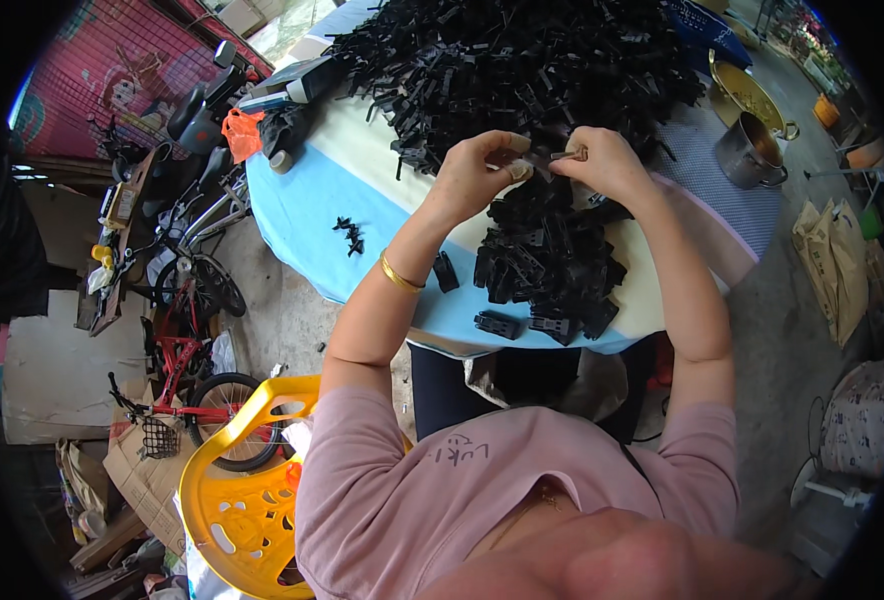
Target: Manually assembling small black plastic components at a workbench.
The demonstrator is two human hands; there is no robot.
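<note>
My left hand [467,182] and my right hand [612,165] are raised close together over the round table, fingertips almost meeting. Both are closed in a pinch. Pale coverings wrap some fingertips, and whatever small piece lies between them is too small and blurred to name. Just beyond the hands rises a large heap of thin black plastic parts [522,75]. Beneath and nearer to me lies a smaller pile of blocky black plastic pieces [542,255]. One loose black piece [445,271] rests left of that pile, another [497,325] by the table's near edge.
A striped cloth [302,215] covers the table, with a few tiny black bits [350,238] on its blue part. An orange bag [243,133] sits at the left rim. Metal pots [747,152] stand at right. A yellow chair [247,510] and red bicycle [177,350] are at left.
</note>
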